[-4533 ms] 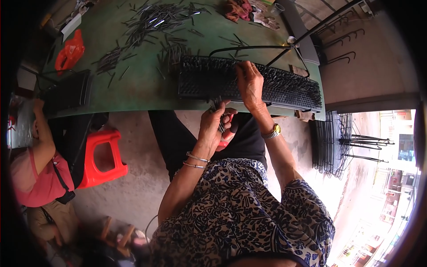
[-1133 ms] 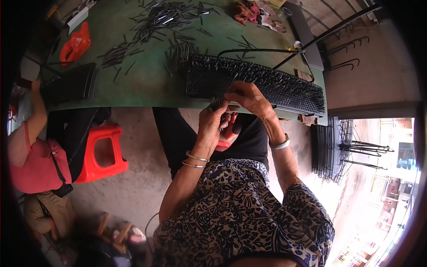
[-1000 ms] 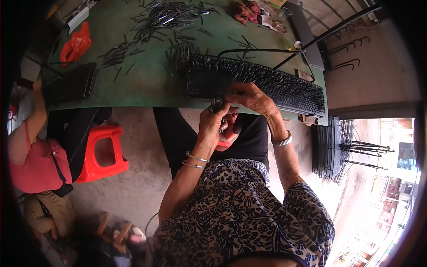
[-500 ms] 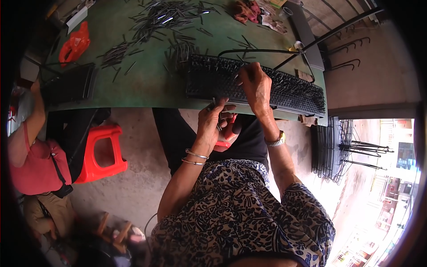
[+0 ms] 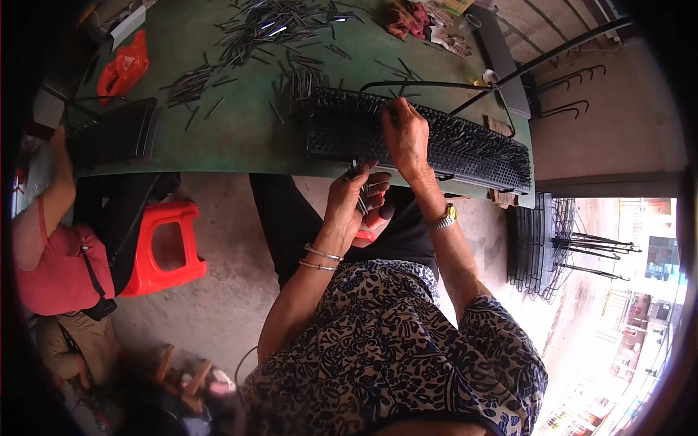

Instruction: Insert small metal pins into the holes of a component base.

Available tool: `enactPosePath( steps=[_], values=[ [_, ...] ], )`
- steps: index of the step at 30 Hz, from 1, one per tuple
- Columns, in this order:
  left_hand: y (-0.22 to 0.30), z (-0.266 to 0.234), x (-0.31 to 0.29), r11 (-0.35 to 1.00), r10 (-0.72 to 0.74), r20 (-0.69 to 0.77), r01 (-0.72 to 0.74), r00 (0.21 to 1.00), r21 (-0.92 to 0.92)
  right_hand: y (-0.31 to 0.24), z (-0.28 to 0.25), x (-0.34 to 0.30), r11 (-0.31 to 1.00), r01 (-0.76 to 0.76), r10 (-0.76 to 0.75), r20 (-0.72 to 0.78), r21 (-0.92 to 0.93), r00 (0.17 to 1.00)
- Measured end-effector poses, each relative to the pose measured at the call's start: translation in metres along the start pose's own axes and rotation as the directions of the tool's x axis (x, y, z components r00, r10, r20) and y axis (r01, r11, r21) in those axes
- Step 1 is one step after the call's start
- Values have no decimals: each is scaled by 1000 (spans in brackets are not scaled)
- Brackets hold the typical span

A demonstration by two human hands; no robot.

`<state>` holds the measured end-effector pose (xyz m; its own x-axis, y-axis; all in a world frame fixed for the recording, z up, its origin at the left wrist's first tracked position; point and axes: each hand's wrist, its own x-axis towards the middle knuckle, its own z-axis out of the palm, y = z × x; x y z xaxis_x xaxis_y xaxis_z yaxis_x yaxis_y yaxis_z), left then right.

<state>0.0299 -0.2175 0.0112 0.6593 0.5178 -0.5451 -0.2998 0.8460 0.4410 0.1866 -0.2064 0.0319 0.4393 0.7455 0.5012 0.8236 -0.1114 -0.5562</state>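
Note:
A long black perforated rack (image 5: 345,134) lies along the near edge of the green table, its far rows bristling with small dark pieces. Over its left-middle part is my right hand (image 5: 405,138), fingers pinched together; whatever they hold is too small to make out. Just in front of the rack's near edge, my left hand (image 5: 347,195) is turned palm inward, its fingers curled round several thin dark metal strips (image 5: 356,171). Similar strips (image 5: 273,29) lie heaped at the back of the table, with smaller bunches (image 5: 302,86) beside the rack.
On the green table (image 5: 233,142) lie a red plastic bag (image 5: 123,69) and crumpled cloths (image 5: 407,20). A black metal bar (image 5: 556,52) slants over the right side. At left, a co-worker (image 5: 65,269) sits near a red stool (image 5: 163,251). Wire racks (image 5: 542,247) stand right.
My right hand has shifted slightly left over the rack. My left hand has turned a little and opened its fingers somewhat, showing more of the strips.

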Motion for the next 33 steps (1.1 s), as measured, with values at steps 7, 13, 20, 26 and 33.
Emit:
enactPosePath(
  steps=[7,13,20,26,33],
  values=[
    [-1,-3,2,998,21,32,-20,999,-54,2,1,-2,999,-2,2,5,-49,1000],
    [-6,-8,3,997,59,31,-57,998,-53,5,5,-9,985,-11,23,67,-174,997],
    [-4,-3,-1,994,98,37,-96,995,-52,5,5,-20,968,4,-6,-7,-250,1000],
    [2,2,-7,992,125,50,-126,991,-1,1,-15,-23,1000,-4,0,186,20,983],
    [3,5,-10,990,132,50,-134,990,47,-9,-40,-19,727,-552,121,714,410,690]
  ],
)
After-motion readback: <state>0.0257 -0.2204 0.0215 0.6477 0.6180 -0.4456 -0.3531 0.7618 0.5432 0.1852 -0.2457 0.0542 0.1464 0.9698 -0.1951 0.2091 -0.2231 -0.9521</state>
